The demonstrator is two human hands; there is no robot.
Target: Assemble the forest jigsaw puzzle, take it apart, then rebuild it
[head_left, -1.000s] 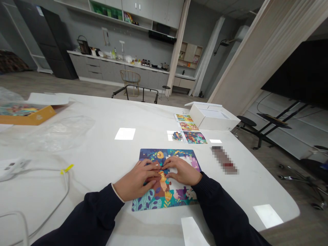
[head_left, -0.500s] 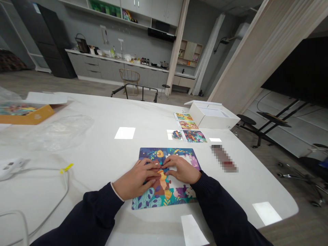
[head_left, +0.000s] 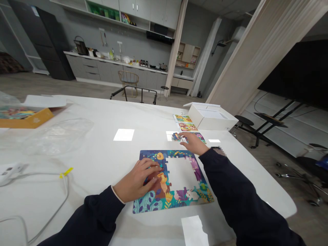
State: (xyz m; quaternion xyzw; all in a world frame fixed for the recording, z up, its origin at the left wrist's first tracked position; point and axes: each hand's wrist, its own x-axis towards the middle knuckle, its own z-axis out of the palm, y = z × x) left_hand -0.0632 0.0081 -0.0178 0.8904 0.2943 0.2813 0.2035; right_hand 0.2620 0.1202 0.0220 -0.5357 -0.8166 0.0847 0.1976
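Note:
A jigsaw puzzle (head_left: 151, 207) with a colourful garden picture lies flat on the white table. Its middle right holds a white, unfilled area edged by piece outlines. My left hand (head_left: 138, 179) rests on the puzzle's left part with its fingers stretched out, covering some of the brown bear picture. Beyond the far edge of the puzzle, my right hand (head_left: 194, 143) is at a small pile of puzzle pieces (head_left: 175, 136). Its thumb and forefinger are apart beside the pile. Part of a picture sheet (head_left: 188, 126) shows behind that hand.
A white box (head_left: 212, 119) stands at the back right. To the left are an orange box (head_left: 38, 118) with pieces in it, a crumpled clear plastic bag (head_left: 58, 135) and a white power strip (head_left: 10, 172) with a cable. A blurred dark object (head_left: 219, 150) lies beyond my right sleeve.
My right hand has moved from the puzzle's middle, away from me and to the right, to the pile of pieces. The left hand has stayed on the puzzle.

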